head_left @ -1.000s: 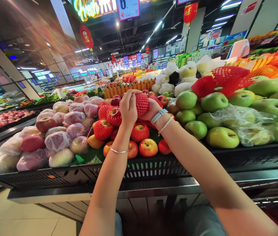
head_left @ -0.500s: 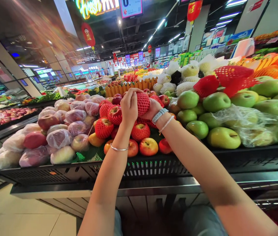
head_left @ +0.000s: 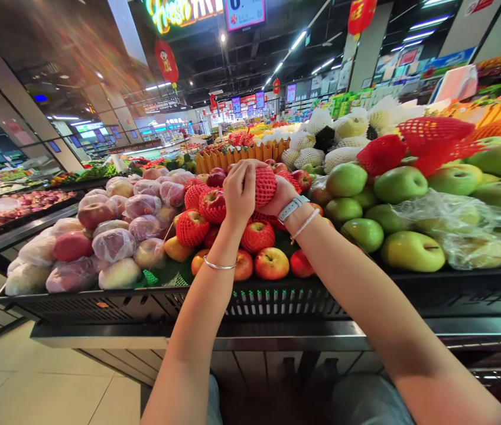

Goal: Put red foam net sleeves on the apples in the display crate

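Nearest is the front edge of the counter (head_left: 277, 342), and just behind it stands the black basket (head_left: 113, 307). Along the basket's front edge, in the middle, lie bare apples (head_left: 272, 263), red and yellow. Toward its left corner there are film-wrapped fruits (head_left: 114, 244). To the right of the bare apples lie the green apples (head_left: 413, 251), some of them under a clear plastic bag (head_left: 478, 247). A little farther from the front edge are apples in red nets (head_left: 192, 228).

Above the middle of the basket, both hands hold one red-netted fruit (head_left: 265, 185). The left hand (head_left: 239, 188) bends its fingers at the left side of the fruit; the right hand (head_left: 282, 196) supports the right side, its fingertips hidden.

Behind the hands stands a yellow fence (head_left: 228, 156), with white-netted fruits (head_left: 310, 157) to its right. Far above hangs a price sign (head_left: 245, 13).
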`<state>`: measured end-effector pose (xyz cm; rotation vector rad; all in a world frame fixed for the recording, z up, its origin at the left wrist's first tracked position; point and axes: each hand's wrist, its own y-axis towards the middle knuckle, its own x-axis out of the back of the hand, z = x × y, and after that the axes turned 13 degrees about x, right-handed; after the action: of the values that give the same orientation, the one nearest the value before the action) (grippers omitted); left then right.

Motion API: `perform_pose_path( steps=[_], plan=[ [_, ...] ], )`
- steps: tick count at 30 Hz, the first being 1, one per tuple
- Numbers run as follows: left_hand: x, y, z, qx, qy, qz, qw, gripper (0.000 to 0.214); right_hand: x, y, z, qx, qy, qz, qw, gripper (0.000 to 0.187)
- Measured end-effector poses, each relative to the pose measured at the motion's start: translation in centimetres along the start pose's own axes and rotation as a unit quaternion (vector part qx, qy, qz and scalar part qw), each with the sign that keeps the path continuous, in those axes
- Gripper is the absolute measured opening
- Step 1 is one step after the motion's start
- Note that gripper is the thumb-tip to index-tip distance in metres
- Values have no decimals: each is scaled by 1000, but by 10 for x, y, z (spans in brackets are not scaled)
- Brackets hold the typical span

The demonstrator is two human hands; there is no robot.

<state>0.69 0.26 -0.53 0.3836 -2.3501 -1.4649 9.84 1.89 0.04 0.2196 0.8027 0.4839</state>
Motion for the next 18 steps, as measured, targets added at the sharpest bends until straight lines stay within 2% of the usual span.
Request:
perform_pose_path(
  steps=[3,5,7,12,14,18],
  plan=[
    [0,-1,-3,-7,21,-38,999,48,-9,-6,5,-34,22,-62,997,39],
    [0,-2,-4,-17,32,-59,998,47,-13,-8,7,-38,33,-58,997,38],
    [1,-2,-5,-25,29,-53,998,45,-14,-9,8,-42,37,-53,997,39],
    [3,-1,-2,-28,11,5,1000,43,-10,-6,6,-46,41,-27,998,39],
    [4,0,-2,-33,16,9,999,44,-9,-5,6,-44,38,-9,998,39],
    [5,0,-4,-39,30,-2,999,44,-8,-5,6,-53,56,-16,997,38]
  ],
)
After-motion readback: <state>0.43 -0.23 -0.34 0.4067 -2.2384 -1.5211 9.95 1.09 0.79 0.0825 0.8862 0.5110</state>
